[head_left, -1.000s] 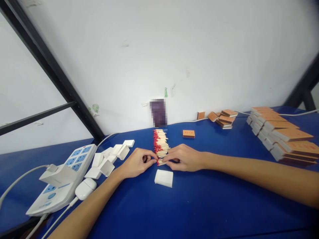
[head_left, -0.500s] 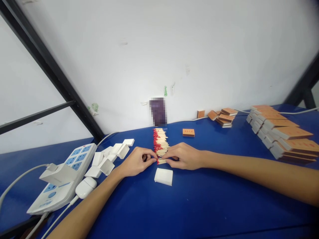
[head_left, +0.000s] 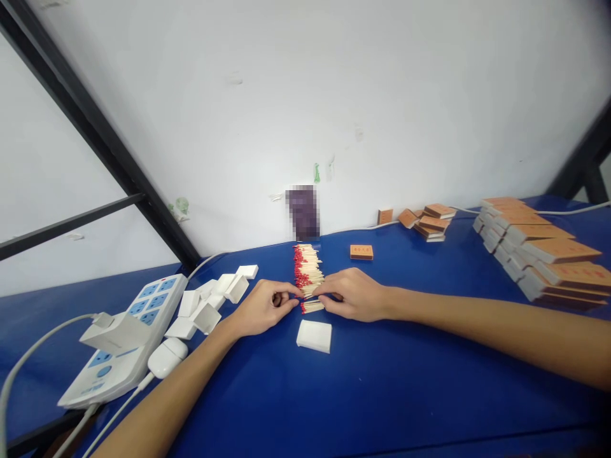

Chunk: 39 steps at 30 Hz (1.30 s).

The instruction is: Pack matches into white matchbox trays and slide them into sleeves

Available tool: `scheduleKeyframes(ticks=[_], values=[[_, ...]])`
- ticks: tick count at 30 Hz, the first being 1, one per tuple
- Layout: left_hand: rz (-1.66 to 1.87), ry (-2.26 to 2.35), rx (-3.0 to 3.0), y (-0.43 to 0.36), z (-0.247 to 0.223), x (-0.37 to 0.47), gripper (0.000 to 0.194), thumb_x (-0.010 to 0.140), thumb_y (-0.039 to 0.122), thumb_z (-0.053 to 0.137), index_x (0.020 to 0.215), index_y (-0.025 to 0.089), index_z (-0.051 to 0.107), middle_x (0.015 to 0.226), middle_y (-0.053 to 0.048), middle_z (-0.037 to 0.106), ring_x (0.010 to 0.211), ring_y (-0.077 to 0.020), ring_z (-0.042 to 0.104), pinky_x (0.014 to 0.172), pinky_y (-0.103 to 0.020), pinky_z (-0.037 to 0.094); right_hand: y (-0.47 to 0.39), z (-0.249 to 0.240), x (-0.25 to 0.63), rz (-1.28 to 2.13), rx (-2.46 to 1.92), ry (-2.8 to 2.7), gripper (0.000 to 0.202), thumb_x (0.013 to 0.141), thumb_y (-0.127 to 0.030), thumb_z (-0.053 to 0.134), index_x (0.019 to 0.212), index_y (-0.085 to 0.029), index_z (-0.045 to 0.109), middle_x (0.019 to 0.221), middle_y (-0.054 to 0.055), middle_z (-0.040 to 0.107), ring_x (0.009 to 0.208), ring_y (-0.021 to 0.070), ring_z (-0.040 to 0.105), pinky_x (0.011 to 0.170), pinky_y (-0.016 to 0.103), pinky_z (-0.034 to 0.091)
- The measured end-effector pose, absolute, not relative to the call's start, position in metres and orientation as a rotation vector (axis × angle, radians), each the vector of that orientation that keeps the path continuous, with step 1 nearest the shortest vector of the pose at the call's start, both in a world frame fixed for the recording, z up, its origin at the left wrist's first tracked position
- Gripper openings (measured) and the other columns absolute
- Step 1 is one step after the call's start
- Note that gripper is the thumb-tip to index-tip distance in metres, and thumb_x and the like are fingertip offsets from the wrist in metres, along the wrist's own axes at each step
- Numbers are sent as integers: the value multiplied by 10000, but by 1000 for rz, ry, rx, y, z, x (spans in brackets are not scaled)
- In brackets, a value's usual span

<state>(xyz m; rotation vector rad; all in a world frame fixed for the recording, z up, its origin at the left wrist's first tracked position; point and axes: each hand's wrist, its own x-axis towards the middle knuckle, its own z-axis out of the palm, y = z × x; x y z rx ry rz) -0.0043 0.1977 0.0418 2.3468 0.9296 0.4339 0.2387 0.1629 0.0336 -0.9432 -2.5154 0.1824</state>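
A long row of matches [head_left: 311,266] with red heads to the left lies on the blue table. In front of it, a small group of matches [head_left: 313,307] lies separated by a narrow gap. At the head side is my left hand [head_left: 267,307], its thumb and index tips slightly apart by the gap. My right hand [head_left: 356,294] is at the bare-stick end, index finger against the row and thumb beside the small group. Its other fingers are curled and partly hidden. A white matchbox tray [head_left: 314,336] lies nearer to me, just below the matches.
Several white trays [head_left: 206,317] lie loose at left, beside a power strip [head_left: 138,340] and a white earbud case [head_left: 168,357]. An orange matchbox [head_left: 361,252] lies behind my right hand. More matchboxes [head_left: 432,224] are heaped by the wall, with stacked ones [head_left: 563,251] at far right.
My fingertips have shifted slightly away from me, toward the row. The front group of matches now shows more fully, with a gap behind it.
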Motion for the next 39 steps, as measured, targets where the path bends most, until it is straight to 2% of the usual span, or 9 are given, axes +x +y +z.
scheduleKeyframes(ticks=[6,15,20,26,30,34,39], values=[[430,907,2412,198,41,-5,262,894,266,533,1047,179,728,665,2,587,549,-88,441,538,-219,333,163,36,239,236,-925,-2539,235,908,-213,463,919,-177,695,762,15,654,635,116,515,604,236,316],[431,885,2409,197,42,-4,258,887,230,533,1037,173,734,694,-6,604,550,-82,453,536,-213,342,162,35,238,209,-968,-2518,229,905,-212,467,856,-165,686,767,25,665,651,119,540,603,236,320],[440,887,2368,198,40,-5,244,886,254,537,993,163,736,667,-1,583,543,-81,442,520,-209,331,163,35,239,231,-921,-2549,222,898,-207,475,780,-159,657,707,15,640,602,108,506,585,231,313],[514,1022,2325,202,43,-9,193,854,273,558,897,139,691,561,40,486,514,-82,397,514,-204,338,161,38,239,264,-906,-2545,221,897,-205,468,851,-161,679,743,22,663,618,115,531,588,231,323],[532,1067,2386,202,46,-8,156,837,263,568,866,152,674,571,38,530,518,-86,439,525,-206,357,160,39,239,232,-929,-2534,249,892,-204,467,985,-182,698,782,19,681,622,120,539,582,231,324],[462,1090,2465,201,48,-5,145,832,252,570,809,163,681,585,30,572,523,-87,479,526,-206,361,160,39,239,249,-938,-2546,320,907,-210,453,1126,-196,685,875,37,714,716,145,605,620,237,360],[418,1058,2491,201,49,-5,156,850,268,566,858,172,689,610,26,584,535,-92,489,526,-207,362,162,37,239,249,-951,-2561,330,921,-224,444,1153,-203,677,948,47,726,786,161,636,662,247,387]])
